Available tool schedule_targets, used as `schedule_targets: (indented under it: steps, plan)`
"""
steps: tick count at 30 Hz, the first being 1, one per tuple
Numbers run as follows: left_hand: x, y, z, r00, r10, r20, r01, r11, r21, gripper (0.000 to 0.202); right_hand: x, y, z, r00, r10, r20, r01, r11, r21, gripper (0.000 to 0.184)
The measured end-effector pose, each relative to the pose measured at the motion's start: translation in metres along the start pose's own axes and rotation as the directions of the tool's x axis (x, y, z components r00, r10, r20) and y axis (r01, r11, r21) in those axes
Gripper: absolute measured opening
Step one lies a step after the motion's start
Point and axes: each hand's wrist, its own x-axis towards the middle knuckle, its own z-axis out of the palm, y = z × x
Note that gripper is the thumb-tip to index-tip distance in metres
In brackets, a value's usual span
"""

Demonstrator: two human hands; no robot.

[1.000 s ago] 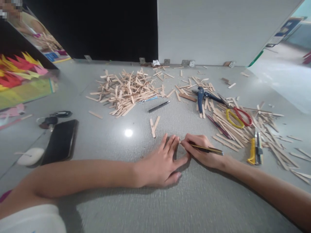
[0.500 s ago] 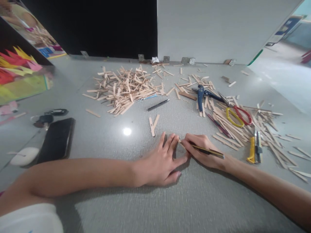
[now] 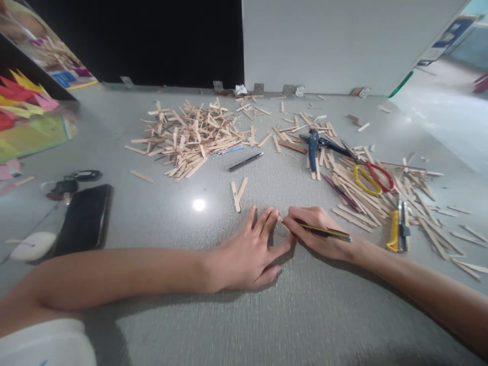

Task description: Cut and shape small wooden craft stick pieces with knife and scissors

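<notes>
My right hand is closed round a dark pencil with yellow stripes, its blunt end pointing right. The pencil's tip is hidden by my fingers. My left hand lies palm down with its fingers spread, index and middle fingertips at a small wooden craft stick. Most of that stick is covered by the hands, which meet around it. Just beyond my left fingertips, two short craft stick pieces form a Y on the grey tabletop. Behind them lies a black pen.
A heap of cut craft sticks lies at the back. On the right are blue-handled cutters, scissors, a yellow utility knife and scattered sticks. A phone, keys and a white mouse sit left.
The view has shifted slightly, so everything sits a little further left and up. Both hands keep nearly the same pose around the stick.
</notes>
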Motion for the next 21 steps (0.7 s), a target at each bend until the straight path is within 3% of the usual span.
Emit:
schedule_targets:
  steps: [12, 16, 21]
  plan:
    - [0.0004, -0.0005, -0.0048, 0.997, -0.014, 0.081, 0.013, 1.000, 0.020, 0.071, 0.0027, -0.0006, -0.0059, 0.998, -0.043, 0.041, 0.042, 0.999, 0.018, 0.039]
    - [-0.0002, -0.0011, -0.0057, 0.997, 0.002, 0.081, -0.004, 1.000, 0.019, 0.071, 0.0000, 0.0001, -0.0026, 1.000, 0.013, 0.017, -0.014, 0.999, 0.035, 0.039]
    - [-0.0018, -0.0015, -0.0055, 0.998, 0.035, 0.052, -0.035, 0.999, 0.010, 0.072, -0.0051, 0.0006, 0.0023, 0.985, 0.139, -0.101, -0.117, 0.973, 0.197, 0.036]
